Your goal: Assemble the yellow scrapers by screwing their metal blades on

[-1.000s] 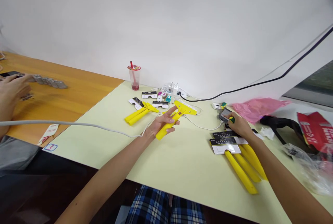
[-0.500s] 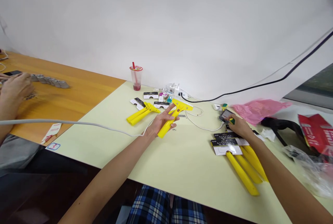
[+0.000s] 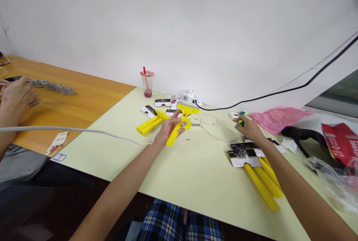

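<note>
Yellow scraper-shaped tool point(image 3: 173, 135) in the grasp of a worker's left hand point(image 3: 165, 131), raised over the middle of a pale green table point(image 3: 179, 174), its broad head pointing toward the wall. The right hand point(image 3: 251, 128), well apart from it, has its fingers closed around a green-and-yellow handle point(image 3: 241, 123) on the far right of the tabletop.

Work appears to be partway through, judging by the layout: one tool is in hand, while yellow tools point(image 3: 152, 123) lie together at left, near loose black-and-white cards point(image 3: 162, 103). At right, more yellow handles point(image 3: 261, 187) lie fanned out, with cards point(image 3: 245, 162) over their upper ends. Which group counts as finished cannot be told from here.

Much is obscured. Fingers wrap behind the raised tool, and whether the small yellow piece point(image 3: 187, 124) beside them belongs to it is unclear. The working end of the green-and-yellow handle does not show. The right forearm point(image 3: 300, 181) covers part of the handles at right, the cards conceal their heads, and tiny bits point(image 3: 188, 140) on the tabletop are too small to identify.
</note>
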`<state>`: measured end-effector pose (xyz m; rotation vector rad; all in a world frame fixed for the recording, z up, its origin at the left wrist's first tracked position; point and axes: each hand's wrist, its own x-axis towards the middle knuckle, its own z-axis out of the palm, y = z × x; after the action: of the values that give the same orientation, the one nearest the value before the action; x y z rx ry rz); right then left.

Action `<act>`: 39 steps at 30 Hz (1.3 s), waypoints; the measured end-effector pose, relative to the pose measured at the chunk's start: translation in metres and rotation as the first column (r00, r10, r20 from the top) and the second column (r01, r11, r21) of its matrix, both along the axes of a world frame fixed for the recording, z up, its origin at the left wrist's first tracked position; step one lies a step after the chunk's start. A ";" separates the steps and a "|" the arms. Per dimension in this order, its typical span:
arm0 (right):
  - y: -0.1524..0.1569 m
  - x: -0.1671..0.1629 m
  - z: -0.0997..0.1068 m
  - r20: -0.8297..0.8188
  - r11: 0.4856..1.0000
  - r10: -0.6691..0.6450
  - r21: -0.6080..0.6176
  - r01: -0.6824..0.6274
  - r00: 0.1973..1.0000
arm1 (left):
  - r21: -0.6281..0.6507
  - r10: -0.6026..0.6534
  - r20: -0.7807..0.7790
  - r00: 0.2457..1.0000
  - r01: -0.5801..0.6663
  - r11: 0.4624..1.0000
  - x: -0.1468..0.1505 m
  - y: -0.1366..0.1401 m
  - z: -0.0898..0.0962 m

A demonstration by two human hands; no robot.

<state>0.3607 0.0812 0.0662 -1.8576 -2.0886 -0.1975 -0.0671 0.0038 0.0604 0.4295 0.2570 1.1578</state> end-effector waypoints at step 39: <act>0.012 -0.203 0.031 -0.352 0.979 0.205 0.069 -0.193 0.913 | -0.020 0.150 0.061 0.987 -0.149 0.989 -0.021 0.019 -0.003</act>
<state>0.1578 0.0928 0.0977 -1.5117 -1.9823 0.1468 -0.0878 0.0225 0.0576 0.3642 0.2464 1.3131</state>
